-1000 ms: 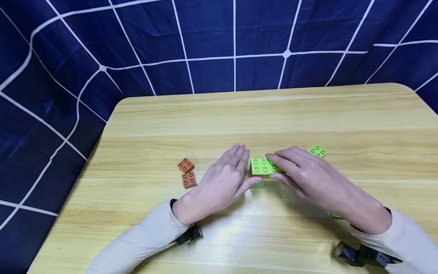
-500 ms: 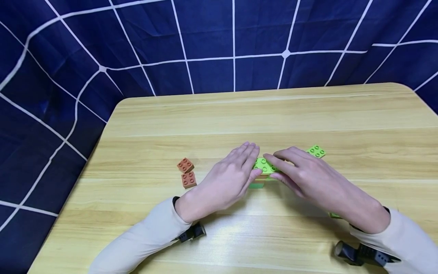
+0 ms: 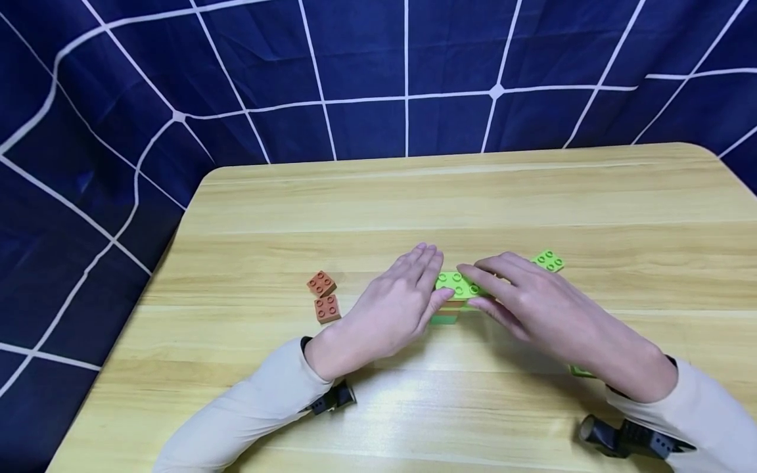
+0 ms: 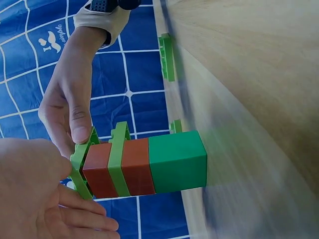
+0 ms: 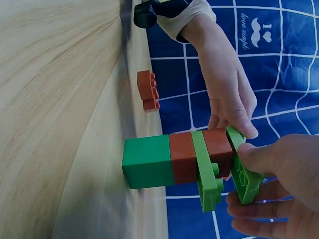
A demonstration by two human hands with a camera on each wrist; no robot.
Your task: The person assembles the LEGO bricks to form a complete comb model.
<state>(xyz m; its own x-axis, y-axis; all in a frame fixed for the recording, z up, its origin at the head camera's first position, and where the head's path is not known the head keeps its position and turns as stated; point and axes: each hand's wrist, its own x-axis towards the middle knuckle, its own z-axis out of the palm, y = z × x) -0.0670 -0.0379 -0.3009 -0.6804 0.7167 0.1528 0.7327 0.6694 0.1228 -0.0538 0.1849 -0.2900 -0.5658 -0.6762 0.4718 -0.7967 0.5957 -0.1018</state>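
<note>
A tower of toy building bricks stands upright on the table. At its base is a dark green block (image 4: 178,162); above come a reddish-brown brick (image 4: 137,167), a light green plate (image 5: 203,169) and a second reddish-brown brick (image 4: 98,170). Topmost lies another light green plate (image 3: 451,281), slightly slanted, with a gap to the brick below. My left hand (image 3: 396,302) holds this plate's left end, thumb at the near side, fingers stretched out behind. At the right end my right hand (image 3: 526,295) pinches it between thumb and fingers. Some fingertips are hidden behind the tower.
Two loose reddish-brown bricks, one (image 3: 321,284) and another (image 3: 327,309), lie left of my left hand. A loose light green plate (image 3: 550,261) shows beyond my right hand; another light green piece (image 3: 581,372) is mostly covered by my right forearm.
My left hand has shifted right onto the top plate's left end, covering part of it. My right hand stays at the plate's right end.
</note>
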